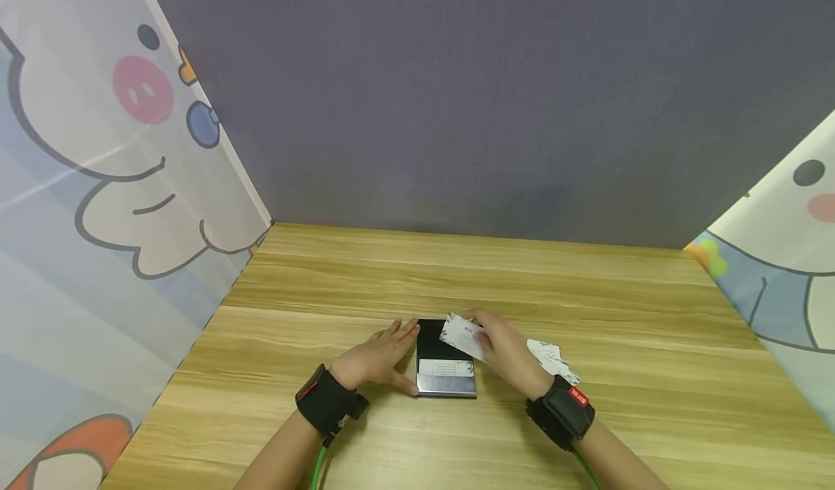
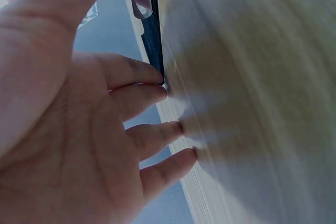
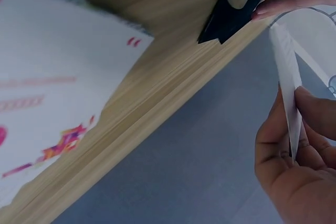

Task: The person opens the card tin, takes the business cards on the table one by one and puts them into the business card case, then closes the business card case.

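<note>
An opened business card case (image 1: 446, 386), black inside with a silver metal pocket, lies flat on the table. One white card (image 1: 446, 368) sits in its pocket, partly covered by the metal. My left hand (image 1: 380, 358) rests beside the case's left edge, fingers extended; in the left wrist view its fingertips (image 2: 157, 77) touch the case's edge. Above the case, my right hand (image 1: 507, 352) pinches a white card (image 1: 462, 336) with a leaf print between thumb and fingers. That card (image 3: 287, 85) appears nearly edge-on in the right wrist view.
Several loose white cards (image 1: 551, 359) lie in a pile on the wooden table (image 1: 365, 272), right of the case and partly behind my right wrist. A grey panel (image 1: 483, 113) stands at the table's back. Printed cartoon curtains (image 1: 78, 185) flank both sides.
</note>
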Motion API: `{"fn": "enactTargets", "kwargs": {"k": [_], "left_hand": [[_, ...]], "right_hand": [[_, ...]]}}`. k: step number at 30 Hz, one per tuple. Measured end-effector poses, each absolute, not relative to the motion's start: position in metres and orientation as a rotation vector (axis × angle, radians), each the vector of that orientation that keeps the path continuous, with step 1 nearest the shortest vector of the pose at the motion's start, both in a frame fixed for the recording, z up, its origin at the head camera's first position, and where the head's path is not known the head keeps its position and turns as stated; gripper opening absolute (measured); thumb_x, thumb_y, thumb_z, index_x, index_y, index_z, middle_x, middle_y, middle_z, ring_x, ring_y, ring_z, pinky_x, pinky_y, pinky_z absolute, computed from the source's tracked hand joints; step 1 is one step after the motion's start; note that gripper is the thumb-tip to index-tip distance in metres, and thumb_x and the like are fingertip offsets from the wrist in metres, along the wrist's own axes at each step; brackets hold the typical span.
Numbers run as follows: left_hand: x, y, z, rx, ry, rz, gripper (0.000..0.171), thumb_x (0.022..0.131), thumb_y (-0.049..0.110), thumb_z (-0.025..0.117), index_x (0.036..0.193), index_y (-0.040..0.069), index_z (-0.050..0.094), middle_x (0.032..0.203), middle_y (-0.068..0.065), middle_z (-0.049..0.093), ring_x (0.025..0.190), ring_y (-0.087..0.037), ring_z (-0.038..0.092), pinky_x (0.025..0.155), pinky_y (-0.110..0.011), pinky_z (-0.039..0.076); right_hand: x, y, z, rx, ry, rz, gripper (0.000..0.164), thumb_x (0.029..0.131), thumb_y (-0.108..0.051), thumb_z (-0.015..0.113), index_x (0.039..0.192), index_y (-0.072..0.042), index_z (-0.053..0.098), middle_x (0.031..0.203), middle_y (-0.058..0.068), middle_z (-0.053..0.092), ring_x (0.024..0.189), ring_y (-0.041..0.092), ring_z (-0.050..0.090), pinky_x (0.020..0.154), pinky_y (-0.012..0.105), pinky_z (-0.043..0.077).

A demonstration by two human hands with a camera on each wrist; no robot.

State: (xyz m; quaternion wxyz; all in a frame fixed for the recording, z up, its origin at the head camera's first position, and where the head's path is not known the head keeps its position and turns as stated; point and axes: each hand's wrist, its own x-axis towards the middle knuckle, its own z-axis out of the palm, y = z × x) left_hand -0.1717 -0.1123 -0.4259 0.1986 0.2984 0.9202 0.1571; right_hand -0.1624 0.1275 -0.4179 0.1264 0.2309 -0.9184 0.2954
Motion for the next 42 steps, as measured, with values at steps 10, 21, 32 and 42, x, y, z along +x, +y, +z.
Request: {"fn": "enactTargets", "kwargs": {"k": [10, 21, 32, 42], "left_hand": [[-0.172, -0.112, -0.426, 0.833, 2.582, 0.427, 0.104, 0.07, 0.051, 0.071, 0.145, -0.001, 0.019, 0.154, -0.012, 0.01, 0.14, -0.036, 0.009, 0.108, -0.054, 0.021], [-0.171, -0.112, -0.426, 0.819, 2.582, 0.432, 0.104, 0.071, 0.051, 0.07, 0.145, 0.0, 0.018, 0.154, -0.012, 0.011, 0.141, -0.035, 0.008, 0.109, -0.053, 0.021], [-0.171, -0.112, -0.426, 0.814, 2.576, 0.431, 0.103, 0.071, 0.051, 0.07, 0.145, 0.001, 0.018, 0.154, -0.011, 0.009, 0.141, -0.035, 0.008, 0.109, -0.053, 0.02], [-0.172, -0.112, -0.426, 0.812, 2.57, 0.435, 0.102, 0.072, 0.05, 0.07, 0.145, 0.001, 0.019, 0.154, -0.01, 0.009, 0.141, -0.035, 0.007, 0.108, -0.054, 0.02]], "right_hand": [[-0.167, 0.115, -0.417, 0.711, -2.664, 0.971, 0.03, 0.079, 0.011, 0.06, 0.103, -0.007, 0.063, 0.097, 0.006, 0.066, 0.083, 0.014, 0.06, 0.068, 0.027, 0.049], [-0.172, 0.105, -0.422, 0.797, -2.666, 1.063, 0.029, 0.081, 0.013, 0.056, 0.101, -0.007, 0.063, 0.098, 0.005, 0.066, 0.087, 0.014, 0.06, 0.073, 0.028, 0.05], [-0.172, 0.103, -0.427, 0.827, -2.732, 1.064, 0.03, 0.081, 0.014, 0.053, 0.1, -0.007, 0.063, 0.101, 0.005, 0.065, 0.081, 0.011, 0.055, 0.069, 0.025, 0.047], [-0.174, 0.102, -0.434, 0.86, -2.823, 1.014, 0.03, 0.082, 0.013, 0.051, 0.1, -0.007, 0.064, 0.1, 0.006, 0.066, 0.085, 0.012, 0.056, 0.071, 0.028, 0.048]]}}
